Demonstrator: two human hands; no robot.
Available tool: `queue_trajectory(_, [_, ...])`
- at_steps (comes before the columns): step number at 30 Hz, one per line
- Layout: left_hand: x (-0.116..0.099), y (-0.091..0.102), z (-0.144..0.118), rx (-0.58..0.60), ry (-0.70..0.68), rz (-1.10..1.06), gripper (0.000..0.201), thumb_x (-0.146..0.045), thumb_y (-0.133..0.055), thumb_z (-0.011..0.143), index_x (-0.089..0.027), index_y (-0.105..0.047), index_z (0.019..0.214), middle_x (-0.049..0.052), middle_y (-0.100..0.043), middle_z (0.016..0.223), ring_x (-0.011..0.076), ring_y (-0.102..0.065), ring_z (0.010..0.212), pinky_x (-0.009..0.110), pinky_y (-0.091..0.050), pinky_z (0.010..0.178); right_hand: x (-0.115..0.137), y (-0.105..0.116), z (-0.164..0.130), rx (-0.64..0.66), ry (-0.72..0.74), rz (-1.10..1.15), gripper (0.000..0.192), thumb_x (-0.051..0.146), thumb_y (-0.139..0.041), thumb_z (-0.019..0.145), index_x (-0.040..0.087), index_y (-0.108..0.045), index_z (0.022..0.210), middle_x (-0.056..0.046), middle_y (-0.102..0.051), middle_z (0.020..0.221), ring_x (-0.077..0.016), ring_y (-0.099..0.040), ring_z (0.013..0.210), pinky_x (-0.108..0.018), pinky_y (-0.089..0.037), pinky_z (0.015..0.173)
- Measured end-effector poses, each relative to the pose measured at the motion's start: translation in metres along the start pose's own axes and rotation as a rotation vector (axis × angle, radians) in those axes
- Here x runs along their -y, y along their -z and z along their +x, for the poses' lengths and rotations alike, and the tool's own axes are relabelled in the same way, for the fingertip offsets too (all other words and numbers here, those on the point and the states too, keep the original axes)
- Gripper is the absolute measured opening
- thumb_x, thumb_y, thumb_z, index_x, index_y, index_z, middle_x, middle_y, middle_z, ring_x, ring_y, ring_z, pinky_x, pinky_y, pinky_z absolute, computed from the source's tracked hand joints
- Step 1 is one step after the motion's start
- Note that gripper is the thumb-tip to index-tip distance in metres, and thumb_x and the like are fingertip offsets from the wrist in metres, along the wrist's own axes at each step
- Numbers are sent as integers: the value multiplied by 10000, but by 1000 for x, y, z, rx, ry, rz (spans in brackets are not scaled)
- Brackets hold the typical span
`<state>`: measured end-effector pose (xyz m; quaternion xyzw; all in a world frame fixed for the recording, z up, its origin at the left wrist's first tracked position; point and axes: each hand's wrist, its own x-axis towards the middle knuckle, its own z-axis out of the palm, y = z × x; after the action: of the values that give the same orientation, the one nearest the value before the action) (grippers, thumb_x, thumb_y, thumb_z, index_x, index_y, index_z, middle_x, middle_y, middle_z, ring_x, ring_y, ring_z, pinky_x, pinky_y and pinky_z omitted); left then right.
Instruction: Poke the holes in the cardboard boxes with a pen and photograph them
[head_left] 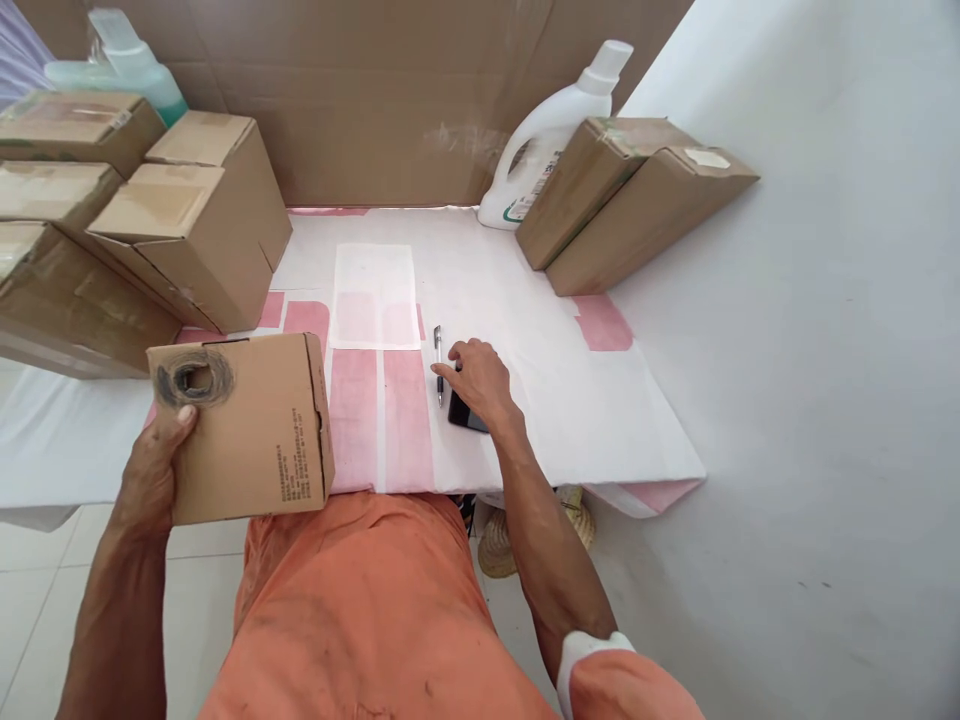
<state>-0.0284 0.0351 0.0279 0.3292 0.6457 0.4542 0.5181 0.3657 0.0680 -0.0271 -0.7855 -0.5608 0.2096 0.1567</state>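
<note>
Head view: left hand (154, 475) grips a box (247, 430); right hand (481, 375), open over a phone (466, 413), could brush the close pen (440, 388) away.

pen (439, 372): 1 | phone (467, 414): 1 | sheet (375, 295): 1 | bottles (555, 120): 2 | boxes (251, 420): at least 7

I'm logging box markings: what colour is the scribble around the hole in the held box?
The scribble is dark grey to black; the head view shows it.
</note>
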Motion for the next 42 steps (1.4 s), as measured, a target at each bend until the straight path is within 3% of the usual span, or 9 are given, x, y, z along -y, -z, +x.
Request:
queue_trajectory(2, [3,-7,1,11,-6,-30,803,-674,-950,666,-225,-739,1297,17,-866,983,342,-795,1047,462,-699,904,9,-4,7,35,-51,20,118,239,-776,892,174,-704,825,-170,-738,966,-372,-706,1045,-426,-513,869])
queue_trajectory(6, [17,-27,1,101,9,-45,770,-676,-924,708,-199,-719,1277,50,-845,1144,308,-789,1033,375,-677,826,24,-10,16,76,-87,163,307,80,-770,763,232,-537,633,-44,-632,662,-250,-677,738,-323,-445,682])
queue_trajectory(10, [29,-53,-2,165,22,15,821,-715,-933,655,-197,-677,1236,87,-811,1181,305,-786,1024,348,-637,777,33,6,13,49,-70,403,227,172,-630,864,259,-488,710,35,-563,576,-153,-570,534,-265,-404,540])
queue_trajectory(13, [33,-75,-8,234,23,21,844,-720,-923,645,-195,-628,1237,117,-783,1241,322,-763,1120,393,-620,894,44,28,-1,-134,21,761,159,328,-520,962,277,-446,832,58,-586,641,-124,-563,501,-232,-411,489])
queue_trajectory(15, [34,-87,-12,265,-2,21,850,-721,-900,669,-191,-599,1262,140,-758,1292,330,-739,1174,421,-601,949,57,39,-17,-223,160,1123,178,406,-612,931,280,-498,878,72,-620,640,-119,-578,480,-220,-411,455])
queue_trajectory(18, [36,-100,-19,288,-74,44,849,-706,-859,737,-189,-561,1342,160,-723,1329,329,-718,1178,441,-585,955,83,40,-51,-128,323,1419,160,406,-700,909,256,-692,963,30,-748,689,-140,-665,509,-237,-468,460])
queue_trajectory(22, [39,-105,-31,326,-171,56,833,-679,-813,810,-194,-522,1421,166,-697,1350,329,-698,1188,440,-574,943,108,15,-90,-31,371,1460,269,400,-631,1008,215,-813,1078,-64,-854,914,-201,-787,743,-312,-592,636])
queue_trajectory(27, [46,-105,-44,342,-242,57,697,-601,-788,886,-218,-561,1422,152,-692,1399,336,-663,1279,439,-544,1002,107,-11,-108,-96,342,1338,258,404,-625,1071,241,-823,1098,-42,-840,911,-211,-788,795,-348,-603,731])
queue_trajectory(42, [58,-107,-47,340,-223,59,692,-585,-791,892,-225,-561,1437,152,-690,1431,341,-667,1290,451,-535,1034,94,-23,-115,-231,330,1219,216,375,-645,1089,267,-832,1077,-17,-821,852,-179,-777,734,-309,-615,704])
